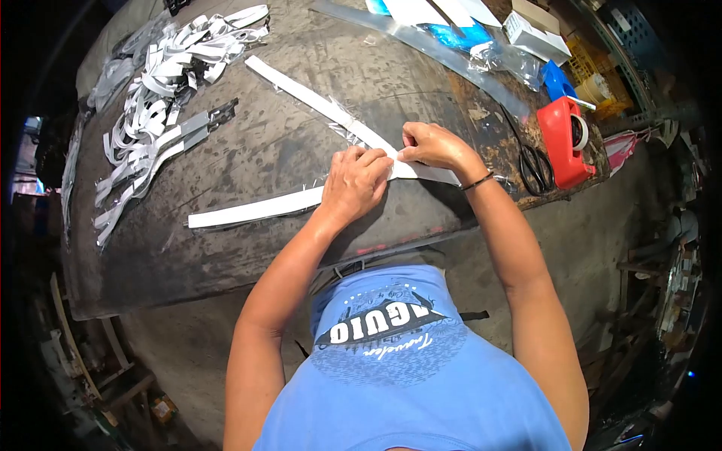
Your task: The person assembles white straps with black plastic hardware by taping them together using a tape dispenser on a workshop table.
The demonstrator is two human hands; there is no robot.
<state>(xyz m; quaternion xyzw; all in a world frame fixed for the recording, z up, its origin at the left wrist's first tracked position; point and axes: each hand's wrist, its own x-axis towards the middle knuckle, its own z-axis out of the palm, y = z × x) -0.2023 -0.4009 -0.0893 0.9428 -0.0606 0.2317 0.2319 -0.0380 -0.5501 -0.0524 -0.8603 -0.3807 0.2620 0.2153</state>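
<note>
Two long white strips lie on the dark table and meet in a V under my hands. My left hand is closed over the lower strip, its fingers bent and its fingertips pressed near the joint. The upper white strip runs from the joint toward the far left. My right hand is closed in a pinch at the joint, thumb and fingertips close to the left fingertips. A short end of strip shows beneath my right wrist. Whatever small piece the fingertips may hold is hidden.
A tangled pile of white and grey straps lies at the left of the worn table. To the right are black scissors and a red tape dispenser. Clear plastic, blue packaging and a white box sit at the back right.
</note>
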